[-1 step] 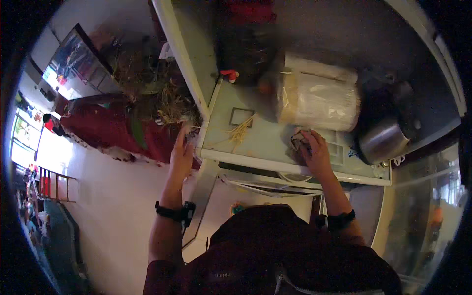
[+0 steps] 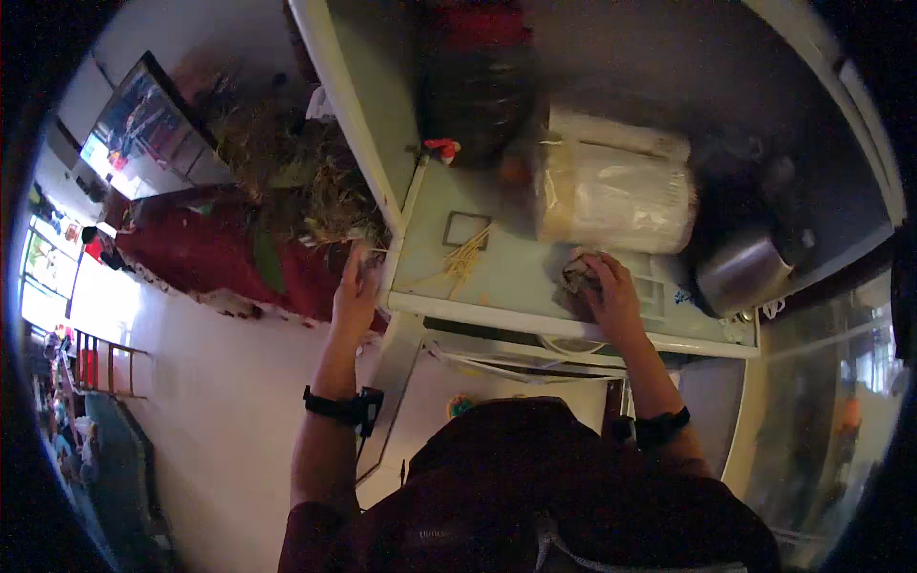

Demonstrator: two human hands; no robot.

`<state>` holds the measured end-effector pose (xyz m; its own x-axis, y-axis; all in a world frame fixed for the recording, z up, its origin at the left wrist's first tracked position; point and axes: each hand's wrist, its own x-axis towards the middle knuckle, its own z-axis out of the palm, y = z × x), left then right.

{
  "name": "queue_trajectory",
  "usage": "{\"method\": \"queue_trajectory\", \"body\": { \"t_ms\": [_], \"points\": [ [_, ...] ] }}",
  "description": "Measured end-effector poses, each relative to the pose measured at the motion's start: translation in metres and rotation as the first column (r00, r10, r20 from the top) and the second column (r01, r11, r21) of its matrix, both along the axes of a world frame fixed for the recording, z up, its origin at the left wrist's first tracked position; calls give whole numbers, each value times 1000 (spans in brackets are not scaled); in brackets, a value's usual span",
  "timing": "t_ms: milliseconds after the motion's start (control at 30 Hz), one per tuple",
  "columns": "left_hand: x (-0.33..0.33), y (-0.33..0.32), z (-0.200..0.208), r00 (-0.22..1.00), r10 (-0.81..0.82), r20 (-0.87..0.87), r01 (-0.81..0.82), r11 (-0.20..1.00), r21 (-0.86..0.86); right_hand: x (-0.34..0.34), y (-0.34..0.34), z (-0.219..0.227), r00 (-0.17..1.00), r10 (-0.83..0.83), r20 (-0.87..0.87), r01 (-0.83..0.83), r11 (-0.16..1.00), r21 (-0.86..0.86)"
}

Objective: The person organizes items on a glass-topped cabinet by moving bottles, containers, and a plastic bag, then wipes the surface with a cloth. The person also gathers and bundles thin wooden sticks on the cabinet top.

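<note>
My right hand is closed on a crumpled greyish cloth, pressed to the pale green shelf top near its front edge. At the shelf's left front corner, my left hand has its fingers stretched out, nearest the white upright and the dried plants. A short pale stick end shows by its fingertips; whether the hand touches it is unclear. Left of the cloth lies a loose bunch of thin pale sticks, partly over a small dark square frame.
Behind the cloth lies a large plastic-wrapped pack. A metal kettle stands at the right, and a small red figure sits at the back left. Dried plants on a red cloth adjoin the shelf's left side.
The view has shifted very slightly. Both hands stay in nearly the same places, and the cloth is still under the right hand.
</note>
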<state>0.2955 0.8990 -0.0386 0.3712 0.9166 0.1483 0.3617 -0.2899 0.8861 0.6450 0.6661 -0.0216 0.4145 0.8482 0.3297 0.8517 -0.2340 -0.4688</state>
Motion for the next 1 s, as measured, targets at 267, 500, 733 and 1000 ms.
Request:
{"method": "queue_trajectory", "body": {
  "t_ms": [267, 500, 733, 1000],
  "points": [
    [27, 12, -13, 965, 140, 222, -73, 955, -287, -1, -2, -1, 1000, 0, 23, -1, 999, 37],
    [25, -14, 5, 977, -21, -212, 160, 729, 666, -10, 2, 5, 998, -49, 47, 47, 998, 33],
    [32, -11, -3, 811, -30, -585, 527, 473, 706, -17, 5, 6, 997, -67, 41, 66, 998, 23],
    [31, -12, 3, 885, -305, -352, 457, 714, 530, -20, 9, 1, 986, -167, 9, 167, 986, 0]
  ]
}}
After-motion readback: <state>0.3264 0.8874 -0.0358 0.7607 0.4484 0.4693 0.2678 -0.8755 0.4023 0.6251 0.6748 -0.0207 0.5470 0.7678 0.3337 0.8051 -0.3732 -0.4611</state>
